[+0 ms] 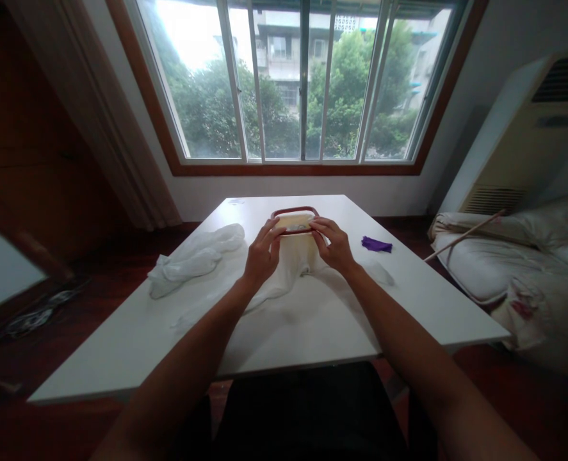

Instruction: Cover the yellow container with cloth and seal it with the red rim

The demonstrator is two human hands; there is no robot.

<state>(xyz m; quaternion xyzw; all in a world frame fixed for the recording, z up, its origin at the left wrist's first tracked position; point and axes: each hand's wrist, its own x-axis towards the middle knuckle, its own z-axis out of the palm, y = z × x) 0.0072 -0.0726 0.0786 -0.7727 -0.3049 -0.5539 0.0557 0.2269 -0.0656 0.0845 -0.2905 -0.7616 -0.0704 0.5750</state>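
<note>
Hoop [295,212] half hidden behind cloth [293,266]

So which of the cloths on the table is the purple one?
The small purple cloth, lying alone just beyond the right hand. The bundle left of the left hand and the cloth under both hands are white.

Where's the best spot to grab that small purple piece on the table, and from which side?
Probably pinch the purple piece at its middle, coming straight down from above: it lies flat on the table, apart from the white fabric. The right hand is nearest, though both hands are on the red-rimmed hoop.
</note>
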